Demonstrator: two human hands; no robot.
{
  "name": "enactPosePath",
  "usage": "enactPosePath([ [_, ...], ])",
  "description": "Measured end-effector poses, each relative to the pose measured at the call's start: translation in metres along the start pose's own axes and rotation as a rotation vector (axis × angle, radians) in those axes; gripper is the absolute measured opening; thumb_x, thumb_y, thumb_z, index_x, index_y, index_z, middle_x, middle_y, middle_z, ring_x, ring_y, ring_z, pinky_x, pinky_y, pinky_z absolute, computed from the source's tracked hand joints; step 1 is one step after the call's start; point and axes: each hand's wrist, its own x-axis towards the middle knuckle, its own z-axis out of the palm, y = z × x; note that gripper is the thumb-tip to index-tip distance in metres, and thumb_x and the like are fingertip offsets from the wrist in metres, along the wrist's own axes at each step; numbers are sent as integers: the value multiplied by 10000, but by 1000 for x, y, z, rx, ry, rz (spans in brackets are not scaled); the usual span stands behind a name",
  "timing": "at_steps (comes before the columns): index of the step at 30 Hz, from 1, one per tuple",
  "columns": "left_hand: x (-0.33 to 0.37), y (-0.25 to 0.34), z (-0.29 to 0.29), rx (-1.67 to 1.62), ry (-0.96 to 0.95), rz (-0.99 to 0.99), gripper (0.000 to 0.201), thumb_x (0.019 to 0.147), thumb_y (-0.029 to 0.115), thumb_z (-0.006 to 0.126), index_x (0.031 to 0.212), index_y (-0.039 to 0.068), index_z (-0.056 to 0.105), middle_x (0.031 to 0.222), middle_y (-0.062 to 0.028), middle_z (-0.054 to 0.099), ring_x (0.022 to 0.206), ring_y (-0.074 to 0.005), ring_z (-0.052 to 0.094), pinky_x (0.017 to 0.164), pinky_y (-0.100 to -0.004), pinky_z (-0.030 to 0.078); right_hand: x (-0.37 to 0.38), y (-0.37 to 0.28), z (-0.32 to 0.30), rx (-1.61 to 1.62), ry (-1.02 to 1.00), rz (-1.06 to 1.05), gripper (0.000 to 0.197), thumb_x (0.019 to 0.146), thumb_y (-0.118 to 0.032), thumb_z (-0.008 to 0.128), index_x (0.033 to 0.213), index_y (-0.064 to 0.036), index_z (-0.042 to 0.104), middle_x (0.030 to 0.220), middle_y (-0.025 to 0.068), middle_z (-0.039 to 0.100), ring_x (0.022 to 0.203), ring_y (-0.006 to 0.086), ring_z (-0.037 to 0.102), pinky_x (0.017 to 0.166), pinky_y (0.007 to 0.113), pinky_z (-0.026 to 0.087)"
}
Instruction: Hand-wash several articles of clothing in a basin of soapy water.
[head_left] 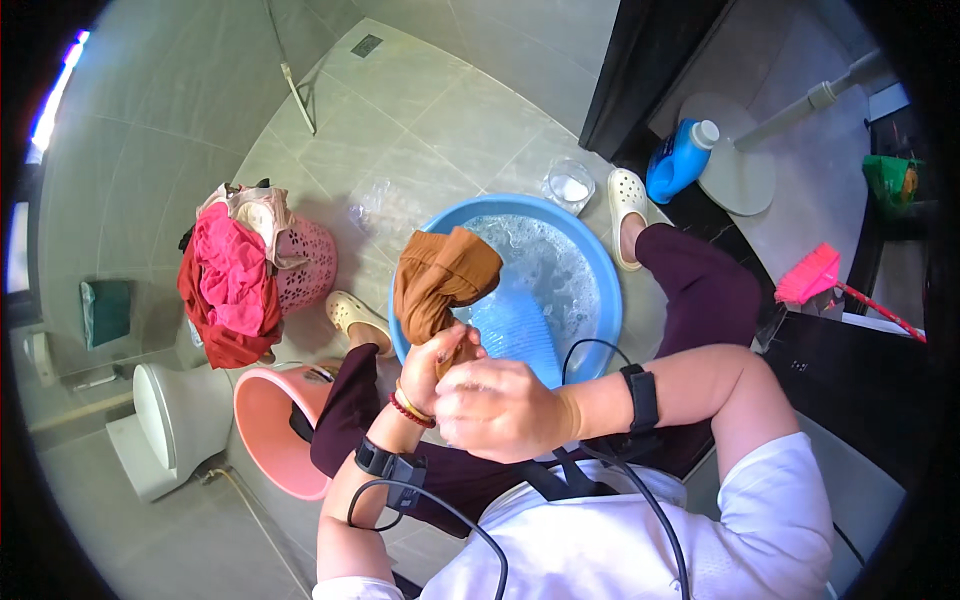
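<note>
A bunched brown cloth garment (445, 275) is raised over the near left part of a round blue basin (612, 290). My left hand (432, 362) is wrapped round its gathered lower part. Close against it, my right hand (505, 408) is closed on the garment's lower end, its fingers partly hidden. Foamy, cloudy water (560, 250) fills the basin, and a light-blue ridged washboard (520, 335) slants into it from the near side.
A pink basket (307, 262) heaped with red and pink clothes (235, 270) stands left. Nearer are a peach bucket (270, 440) and a white toilet (165, 425). Right of the basin's far side are a clear tub of white powder (570, 188), a blue bottle (680, 162) and a pink brush (808, 275).
</note>
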Motion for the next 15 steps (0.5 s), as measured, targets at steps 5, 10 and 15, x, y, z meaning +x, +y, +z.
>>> enactPosePath([
  [5,5,15,22,213,-2,-49,124,793,108,569,846,34,485,754,-73,532,668,-192,563,632,-346,496,-3,6,17,-60,-165,-313,93,602,-175,538,608,-101,482,690,28,470,650,180,488,579,287,413],
  [10,18,18,18,621,57,-6,222,728,77,644,896,15,513,729,-55,552,626,-154,575,567,-290,482,-16,23,35,-129,-346,-510,129,606,-201,524,608,-98,445,685,32,462,625,172,483,579,270,403],
  [15,40,2,-4,941,34,97,200,712,127,660,856,7,592,721,-39,608,634,-115,593,570,-257,473,-37,40,55,-155,-387,-608,123,612,-215,524,569,-102,499,631,16,462,576,167,477,534,296,387],
])
